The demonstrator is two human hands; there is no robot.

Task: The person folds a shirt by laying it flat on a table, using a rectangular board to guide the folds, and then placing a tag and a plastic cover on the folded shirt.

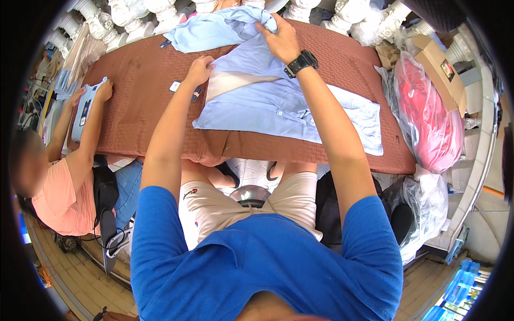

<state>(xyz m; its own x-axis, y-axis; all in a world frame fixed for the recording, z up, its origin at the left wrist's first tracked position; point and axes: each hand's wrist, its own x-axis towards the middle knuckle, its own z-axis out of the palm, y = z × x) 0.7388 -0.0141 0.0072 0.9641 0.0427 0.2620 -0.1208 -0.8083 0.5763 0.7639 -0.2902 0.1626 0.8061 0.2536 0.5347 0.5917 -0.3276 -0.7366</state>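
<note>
A light blue button-up shirt (257, 109) is spread across the brown-covered table (144, 101) in front of me. Part of it is folded over, baring a pale inner side, and its far portion lies bunched and crumpled at the back. My right hand (281, 40), with a black watch on the wrist, is closed on the bunched fabric near the far edge. To its left and a little nearer, my left hand (200, 70) pinches the shirt's left edge. Beside that forearm, a small white label (174, 86) and a dark tag (196, 94) lie on the cover.
At the left a seated person in a peach shirt (67, 195) handles folded light blue cloth (88, 109). White sculpted pedestals (160, 13) line the far side. A clear bag with red cloth (423, 115) and a cardboard box (441, 69) stand at the right.
</note>
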